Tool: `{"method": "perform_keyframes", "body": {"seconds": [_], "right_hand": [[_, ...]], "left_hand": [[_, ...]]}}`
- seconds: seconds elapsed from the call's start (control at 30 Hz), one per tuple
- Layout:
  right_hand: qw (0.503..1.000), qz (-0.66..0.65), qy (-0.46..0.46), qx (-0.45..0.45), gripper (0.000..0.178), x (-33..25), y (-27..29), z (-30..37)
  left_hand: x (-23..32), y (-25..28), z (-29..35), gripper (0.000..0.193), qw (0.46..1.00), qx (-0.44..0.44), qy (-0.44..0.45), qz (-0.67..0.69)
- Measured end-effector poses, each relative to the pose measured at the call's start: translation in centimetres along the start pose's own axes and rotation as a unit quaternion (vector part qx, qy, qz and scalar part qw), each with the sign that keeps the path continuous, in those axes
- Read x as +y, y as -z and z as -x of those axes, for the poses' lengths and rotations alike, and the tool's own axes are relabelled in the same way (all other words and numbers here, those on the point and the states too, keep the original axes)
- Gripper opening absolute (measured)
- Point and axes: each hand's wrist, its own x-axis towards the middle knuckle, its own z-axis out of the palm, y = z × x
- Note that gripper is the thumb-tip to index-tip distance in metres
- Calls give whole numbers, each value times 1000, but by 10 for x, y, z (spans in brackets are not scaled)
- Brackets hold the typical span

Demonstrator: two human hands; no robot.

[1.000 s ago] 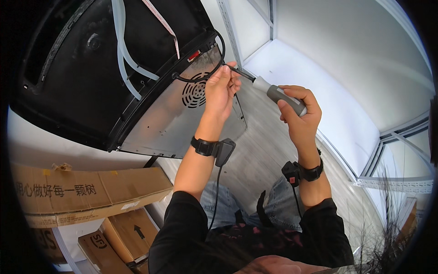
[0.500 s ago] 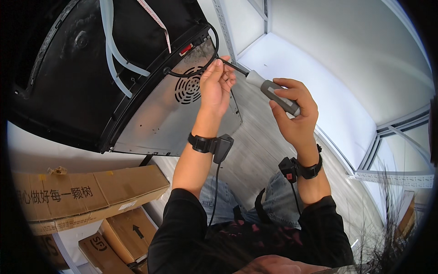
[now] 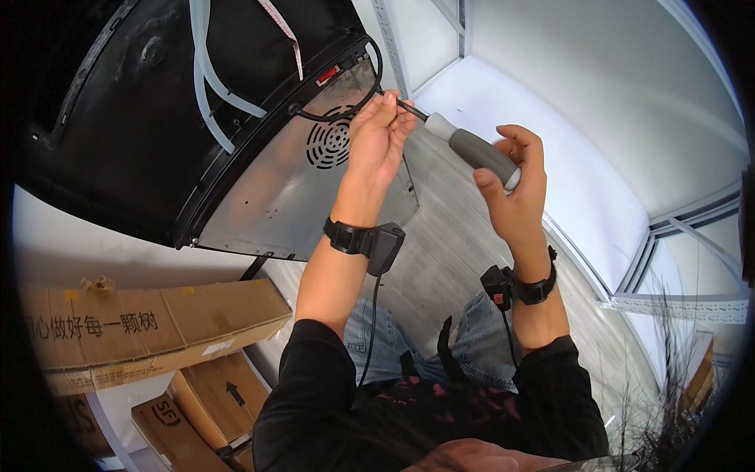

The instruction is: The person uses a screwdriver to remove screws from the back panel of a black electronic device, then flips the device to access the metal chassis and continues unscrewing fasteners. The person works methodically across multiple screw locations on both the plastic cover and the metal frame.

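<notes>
A screwdriver (image 3: 481,153) with a grey handle slants between my hands, its shaft pointing up and left toward the edge of a black-and-metal appliance (image 3: 259,200). My left hand (image 3: 379,132) is closed around the shaft near its far end, thumb and fingertips together; the tip is hidden. At the handle's butt, my right hand (image 3: 519,185) holds loosely: the thumb lies against the handle while the index finger is bent and lifted off its side. A black cable (image 3: 381,67) loops from the appliance's edge just beyond my left hand.
Round vent slots (image 3: 329,140) mark the appliance's metal panel, and a red part (image 3: 327,75) sits above them. Pale tubes (image 3: 206,90) hang over its black face. Cardboard boxes (image 3: 169,322) are stacked at lower left. White framed panels (image 3: 598,118) stand at right.
My right hand's fingers have loosened and shifted back toward the butt of the handle. The screwdriver has moved slightly, with my left hand still on its shaft.
</notes>
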Motion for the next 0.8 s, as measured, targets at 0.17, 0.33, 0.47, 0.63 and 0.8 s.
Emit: {"method": "perform_keyframes", "body": {"seconds": [0.17, 0.33, 0.47, 0.63, 0.8], "right_hand": [[995, 93, 38, 17, 39, 9, -5, 2], [986, 102, 128, 33, 40, 13, -5, -1], [997, 36, 32, 60, 45, 5, -12, 6], [995, 78, -62, 31, 51, 5, -6, 6], [979, 153, 132, 31, 50, 16, -7, 5]], "left_hand": [[4, -6, 7, 13, 1000, -5, 6, -16], [6, -9, 11, 13, 998, -23, 31, -51], [2, -5, 8, 13, 998, -34, 23, -46], [3, -12, 11, 14, 998, -26, 32, -42], [4, -4, 10, 15, 997, -27, 52, -55]]}}
